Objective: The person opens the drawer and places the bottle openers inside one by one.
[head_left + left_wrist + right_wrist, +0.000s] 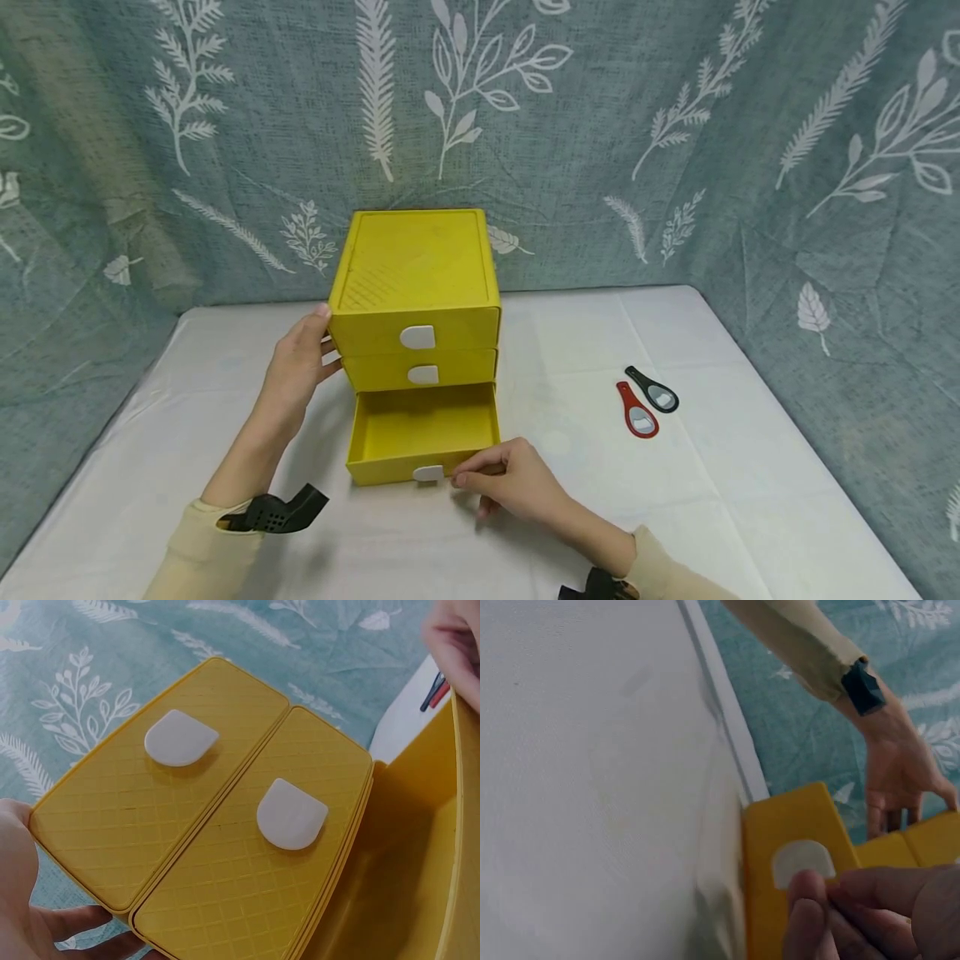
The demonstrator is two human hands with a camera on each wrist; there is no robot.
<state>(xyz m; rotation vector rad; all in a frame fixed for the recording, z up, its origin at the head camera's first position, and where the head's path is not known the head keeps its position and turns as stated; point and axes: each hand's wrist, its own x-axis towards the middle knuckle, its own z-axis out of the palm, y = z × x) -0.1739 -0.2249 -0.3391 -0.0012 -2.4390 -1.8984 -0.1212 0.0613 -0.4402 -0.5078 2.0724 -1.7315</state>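
A yellow drawer cabinet (416, 262) with white tab handles stands on the table. Its bottom drawer (423, 425) is pulled out, and no objects show inside. My left hand (296, 358) rests against the cabinet's left side, thumb by the upper front corner and fingers extended along the side below. Just right of the bottom drawer's white handle (428, 473) is my right hand (517, 479), its fingers curled and the thumb close to the index finger. In the right wrist view the thumb overlaps the handle (802, 859); no object shows between the fingertips.
Two small magnifier-shaped items, one black (660, 396) and one red (641, 419), lie on the white tablecloth (585, 500) to the right. A teal curtain with white leaf prints (300, 125) hangs behind and at both sides.
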